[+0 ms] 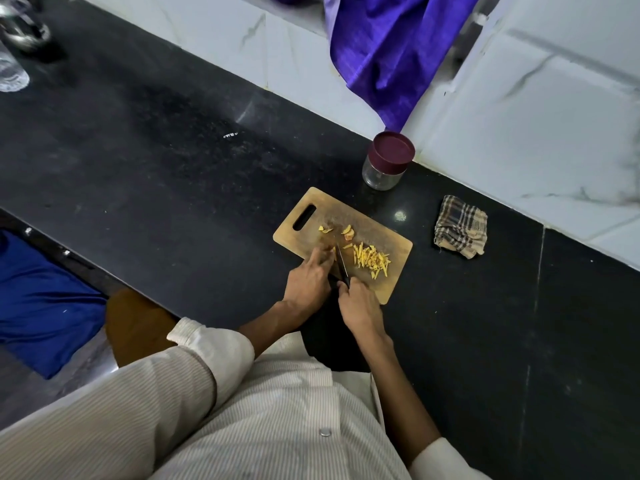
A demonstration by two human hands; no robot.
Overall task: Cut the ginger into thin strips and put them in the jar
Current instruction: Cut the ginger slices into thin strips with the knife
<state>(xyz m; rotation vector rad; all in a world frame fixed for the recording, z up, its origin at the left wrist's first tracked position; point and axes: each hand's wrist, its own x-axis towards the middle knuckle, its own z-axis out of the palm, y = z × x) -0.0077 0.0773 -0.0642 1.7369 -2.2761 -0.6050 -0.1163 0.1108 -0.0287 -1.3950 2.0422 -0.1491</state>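
From the head camera, your right hand [358, 306] grips the knife [342, 263] over the wooden cutting board [398, 271], while your left hand [308, 280] pins the ginger [331, 251] beside the blade. Cut strips [371, 259] lie right of the blade; the lidded jar [387, 161] stands beyond the board. Keep the fingertips curled back and the slices narrow.

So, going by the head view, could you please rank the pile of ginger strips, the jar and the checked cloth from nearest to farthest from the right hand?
From the right hand:
1. Ginger strips, on the board just beyond it.
2. Checked cloth, off the board, to the right.
3. Jar, behind the board by the wall, lid on.
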